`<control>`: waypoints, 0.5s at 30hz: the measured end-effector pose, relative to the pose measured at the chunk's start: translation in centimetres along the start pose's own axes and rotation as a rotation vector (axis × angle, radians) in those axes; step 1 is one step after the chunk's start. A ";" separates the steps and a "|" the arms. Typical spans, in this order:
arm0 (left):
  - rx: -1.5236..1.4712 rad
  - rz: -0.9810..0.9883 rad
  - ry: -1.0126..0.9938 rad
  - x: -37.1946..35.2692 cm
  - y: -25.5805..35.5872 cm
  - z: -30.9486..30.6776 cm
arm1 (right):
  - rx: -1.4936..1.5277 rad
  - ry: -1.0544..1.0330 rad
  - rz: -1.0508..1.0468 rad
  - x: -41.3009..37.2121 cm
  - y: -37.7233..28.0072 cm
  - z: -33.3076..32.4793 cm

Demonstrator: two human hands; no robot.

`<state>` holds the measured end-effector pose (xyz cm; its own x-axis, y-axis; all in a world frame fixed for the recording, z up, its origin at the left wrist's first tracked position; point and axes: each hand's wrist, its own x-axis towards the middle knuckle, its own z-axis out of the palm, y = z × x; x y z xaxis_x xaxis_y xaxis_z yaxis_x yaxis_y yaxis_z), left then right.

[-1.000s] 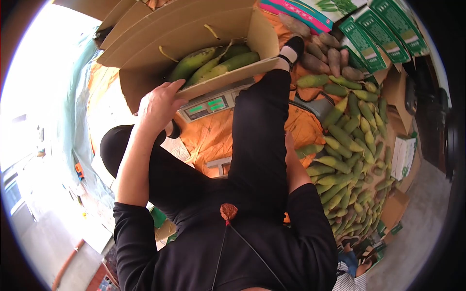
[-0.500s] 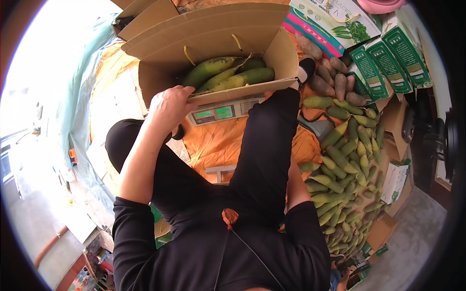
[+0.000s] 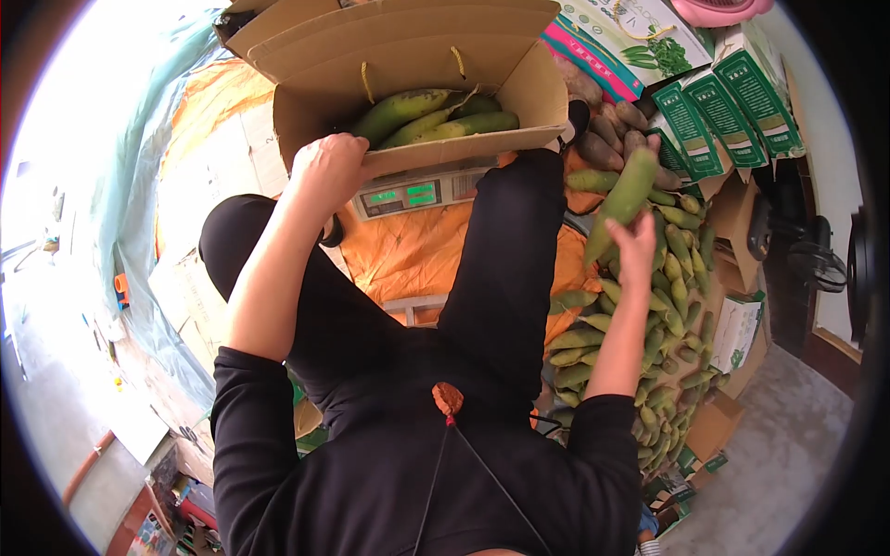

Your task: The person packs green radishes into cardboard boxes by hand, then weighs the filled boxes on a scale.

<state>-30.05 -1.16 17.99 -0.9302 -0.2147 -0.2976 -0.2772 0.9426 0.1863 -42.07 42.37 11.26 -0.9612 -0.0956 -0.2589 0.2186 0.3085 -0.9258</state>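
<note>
My left hand (image 3: 326, 172) grips the near wall of an open cardboard box (image 3: 519, 88) that sits on a scale (image 3: 417, 193). The box holds several long green vegetables (image 3: 436, 116). My right hand (image 3: 636, 248) is raised at the right, shut on one long green vegetable (image 3: 619, 198) held above the pile (image 3: 649, 324) on the floor. My black-trousered legs stretch out between the two hands, one foot near the box's right corner.
An orange sheet (image 3: 417, 255) lies under the scale. Several brownish tubers (image 3: 612, 130) lie beyond the green pile. Green printed cartons (image 3: 714, 111) stand at the upper right, more small boxes (image 3: 737, 329) at the right. Pale plastic sheeting (image 3: 139, 185) hangs at the left.
My right hand, hidden behind my leg before, has come up holding a green vegetable from the pile. My left hand stays on the box's wall.
</note>
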 end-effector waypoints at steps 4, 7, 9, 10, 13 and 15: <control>0.031 0.074 0.086 0.1 -0.3 0.4 | -0.198 -0.056 -0.370 0.7 -10.8 2.8; 0.024 0.076 0.084 0.0 -0.2 0.5 | -0.223 -0.144 -0.544 1.4 -15.9 6.4; 0.012 0.081 0.090 0.0 -0.2 0.6 | -0.338 -0.173 -0.665 2.3 -17.8 9.1; 0.005 0.086 0.077 0.0 -0.2 0.6 | -0.422 -0.186 -0.797 2.4 -18.9 10.6; 0.009 0.100 0.070 -0.1 -0.2 0.5 | -0.623 -0.212 -0.896 3.3 -19.3 15.1; 0.018 0.110 0.074 -0.1 -0.2 0.4 | -0.653 -0.258 -0.960 3.5 -19.3 18.1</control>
<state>-29.76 -1.25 17.59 -0.9701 -0.1275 -0.2064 -0.1688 0.9658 0.1969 -46.61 18.98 23.19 -0.6061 -0.7157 0.3470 -0.7716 0.4233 -0.4748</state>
